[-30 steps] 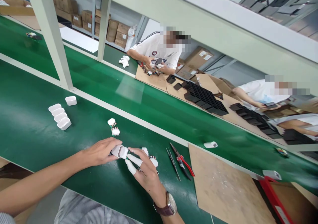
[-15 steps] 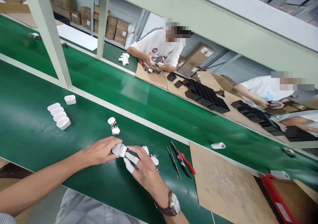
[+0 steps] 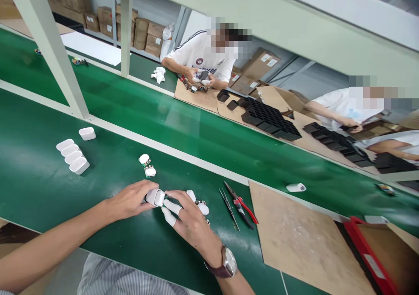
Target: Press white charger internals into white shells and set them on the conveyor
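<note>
In the head view, my left hand (image 3: 132, 199) is closed around a white plastic housing (image 3: 151, 196), its open end turned right. My right hand (image 3: 191, 221), with white covers on some fingers, pinches a small circuit board with a white cap (image 3: 160, 198) at that opening. How deep the board sits inside is hard to make out. Behind my hands lie two more white-capped boards (image 3: 150, 171). Others (image 3: 203, 209) lie partly hidden beyond my right hand. Several white housings (image 3: 79, 166) stand in a row at left, with a single housing (image 3: 87, 133) behind them.
Tweezers (image 3: 229, 210) and red-handled pliers (image 3: 241, 207) lie right of my hand, beside a brown board (image 3: 301, 238). A red tray (image 3: 363, 242) is at far right. The green belt (image 3: 183, 120) carries a white housing (image 3: 296, 187). Co-workers sit across, beside black cases (image 3: 270, 118).
My view has shifted slightly. The white housing and a small board on the belt have moved right. Both hands keep nearly the same grip, the capped board still at the housing's opening.
</note>
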A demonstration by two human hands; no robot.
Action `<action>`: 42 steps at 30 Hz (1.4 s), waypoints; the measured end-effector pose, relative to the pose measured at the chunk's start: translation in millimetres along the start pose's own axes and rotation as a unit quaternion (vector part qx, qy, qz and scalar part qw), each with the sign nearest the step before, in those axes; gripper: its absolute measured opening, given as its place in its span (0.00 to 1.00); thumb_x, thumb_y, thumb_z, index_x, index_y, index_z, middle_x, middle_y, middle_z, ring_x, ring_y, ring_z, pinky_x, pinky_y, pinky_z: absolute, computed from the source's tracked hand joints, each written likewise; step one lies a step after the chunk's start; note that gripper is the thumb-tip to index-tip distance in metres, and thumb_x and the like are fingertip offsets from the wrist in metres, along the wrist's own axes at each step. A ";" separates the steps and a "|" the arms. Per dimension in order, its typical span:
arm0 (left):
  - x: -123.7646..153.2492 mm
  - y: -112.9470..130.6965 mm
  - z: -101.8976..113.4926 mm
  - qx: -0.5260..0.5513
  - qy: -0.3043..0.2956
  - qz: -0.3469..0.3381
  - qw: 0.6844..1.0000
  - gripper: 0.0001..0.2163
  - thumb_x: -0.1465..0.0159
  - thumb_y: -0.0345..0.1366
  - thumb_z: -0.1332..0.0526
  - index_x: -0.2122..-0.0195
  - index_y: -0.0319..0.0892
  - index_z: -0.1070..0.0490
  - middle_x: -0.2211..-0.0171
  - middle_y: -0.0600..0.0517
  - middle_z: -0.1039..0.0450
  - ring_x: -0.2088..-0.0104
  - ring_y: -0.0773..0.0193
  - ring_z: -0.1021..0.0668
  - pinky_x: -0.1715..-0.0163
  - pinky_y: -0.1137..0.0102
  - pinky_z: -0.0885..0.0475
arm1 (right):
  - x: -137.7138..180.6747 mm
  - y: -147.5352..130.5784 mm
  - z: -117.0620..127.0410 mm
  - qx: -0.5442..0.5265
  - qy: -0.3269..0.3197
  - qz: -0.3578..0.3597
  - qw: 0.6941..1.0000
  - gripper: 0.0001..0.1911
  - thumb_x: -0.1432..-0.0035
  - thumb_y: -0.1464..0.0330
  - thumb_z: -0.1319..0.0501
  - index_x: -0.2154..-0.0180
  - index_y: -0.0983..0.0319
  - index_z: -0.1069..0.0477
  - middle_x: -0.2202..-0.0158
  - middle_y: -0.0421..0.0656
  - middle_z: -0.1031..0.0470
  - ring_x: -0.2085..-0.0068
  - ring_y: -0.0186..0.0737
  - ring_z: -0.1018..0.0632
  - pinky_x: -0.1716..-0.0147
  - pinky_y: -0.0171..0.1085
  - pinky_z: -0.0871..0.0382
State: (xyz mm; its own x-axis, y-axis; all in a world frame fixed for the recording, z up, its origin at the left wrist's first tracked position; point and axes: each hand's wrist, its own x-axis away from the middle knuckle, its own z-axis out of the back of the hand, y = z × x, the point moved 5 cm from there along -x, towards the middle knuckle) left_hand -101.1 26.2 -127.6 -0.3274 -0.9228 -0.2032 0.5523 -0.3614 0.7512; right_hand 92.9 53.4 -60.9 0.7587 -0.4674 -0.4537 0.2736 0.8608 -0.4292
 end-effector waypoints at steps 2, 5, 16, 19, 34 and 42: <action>-0.2 0.7 0.0 0.001 -0.001 -0.002 1.000 0.19 0.29 0.37 0.37 0.38 0.47 0.37 0.44 0.45 0.25 0.45 0.52 0.20 0.45 0.58 0.23 | -0.5 -0.4 -0.7 0.002 -0.002 0.001 1.000 0.19 0.31 0.75 0.38 0.42 0.56 0.32 0.44 0.52 0.24 0.45 0.52 0.21 0.51 0.53 0.19; -0.1 1.4 -0.1 0.002 0.000 -0.011 1.000 0.19 0.28 0.37 0.37 0.38 0.47 0.38 0.43 0.44 0.26 0.44 0.52 0.21 0.44 0.58 0.24 | -1.1 -0.9 -2.7 0.005 -0.004 0.004 1.000 0.17 0.31 0.75 0.38 0.43 0.57 0.31 0.44 0.52 0.24 0.45 0.52 0.21 0.51 0.53 0.19; 1.9 -9.7 -1.2 0.040 -0.028 0.053 0.997 0.22 0.29 0.37 0.37 0.36 0.51 0.39 0.39 0.47 0.27 0.43 0.53 0.21 0.43 0.59 0.24 | -3.8 4.1 -24.8 0.037 -0.058 -0.042 0.997 0.19 0.30 0.72 0.40 0.40 0.56 0.30 0.40 0.53 0.30 0.41 0.55 0.26 0.46 0.57 0.23; 2.7 -11.8 -3.7 0.055 -0.048 0.067 0.995 0.26 0.30 0.35 0.38 0.33 0.51 0.44 0.37 0.46 0.28 0.41 0.53 0.21 0.44 0.59 0.23 | -7.9 4.1 -26.9 0.034 -0.054 -0.051 0.997 0.22 0.30 0.72 0.40 0.37 0.55 0.33 0.38 0.53 0.31 0.41 0.54 0.26 0.45 0.56 0.23; -0.1 -9.7 -2.3 0.054 -0.057 0.079 0.994 0.29 0.31 0.33 0.40 0.31 0.50 0.50 0.37 0.46 0.27 0.42 0.52 0.20 0.45 0.57 0.23 | -11.5 8.1 -34.8 0.064 -0.054 -0.015 0.996 0.17 0.30 0.74 0.42 0.42 0.59 0.30 0.45 0.53 0.25 0.47 0.53 0.22 0.49 0.53 0.22; 0.3 6.4 5.7 -0.071 0.064 -0.131 0.987 0.13 0.28 0.34 0.37 0.44 0.46 0.30 0.45 0.43 0.25 0.46 0.53 0.21 0.46 0.58 0.22 | 3.6 20.4 -17.2 0.003 0.034 -0.140 0.990 0.22 0.26 0.66 0.42 0.34 0.56 0.39 0.44 0.50 0.23 0.45 0.47 0.20 0.45 0.49 0.24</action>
State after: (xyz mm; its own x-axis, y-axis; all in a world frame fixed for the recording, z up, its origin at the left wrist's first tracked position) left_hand -102.0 24.4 -119.3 -0.3791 -0.8017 -0.4621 0.5671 -0.5959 0.5687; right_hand 91.1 65.8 -84.7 0.6114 -0.6999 -0.3693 0.4715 0.6970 -0.5403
